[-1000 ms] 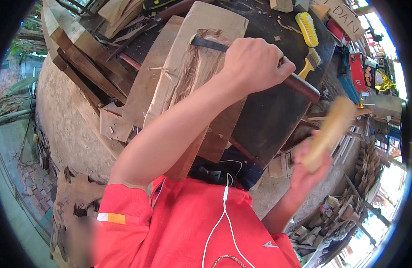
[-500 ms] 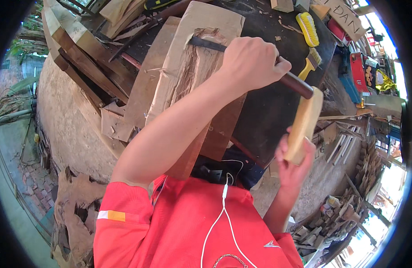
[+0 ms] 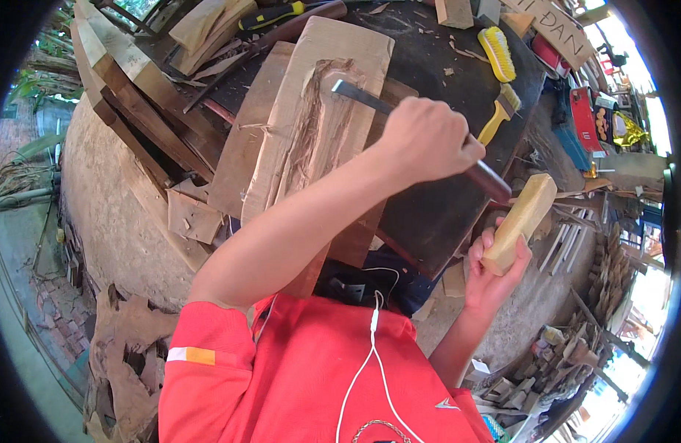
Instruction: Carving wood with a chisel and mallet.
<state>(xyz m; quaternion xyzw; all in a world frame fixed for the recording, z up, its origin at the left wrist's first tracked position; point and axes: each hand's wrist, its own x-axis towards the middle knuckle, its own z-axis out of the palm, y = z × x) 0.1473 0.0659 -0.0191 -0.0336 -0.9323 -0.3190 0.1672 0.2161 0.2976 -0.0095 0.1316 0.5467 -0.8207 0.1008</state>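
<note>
My left hand (image 3: 433,140) is closed round a chisel with a dark handle (image 3: 488,181) and a flat steel blade (image 3: 361,96). The blade's tip lies over the far part of a rough hollow in a pale wooden slab (image 3: 340,44); whether it touches the wood I cannot tell. To the right, my right hand (image 3: 499,258) grips the lower end of a pale wooden block (image 3: 521,221) used like a mallet. Its upper end tilts away to the right, a small gap from the chisel's handle end. The slab rests on darker boards (image 3: 256,111).
A yellow brush (image 3: 498,53) and a yellow-handled paintbrush (image 3: 499,114) lie on the dark tabletop (image 3: 429,207). A yellow-black screwdriver (image 3: 281,15) is at the far edge. Long timbers (image 3: 145,111) stand at left; wood scraps (image 3: 562,369) are piled lower right.
The chisel's tip has moved right, from the hollow's left edge toward its middle. The wooden block has swung right and nearer, off the chisel's handle end.
</note>
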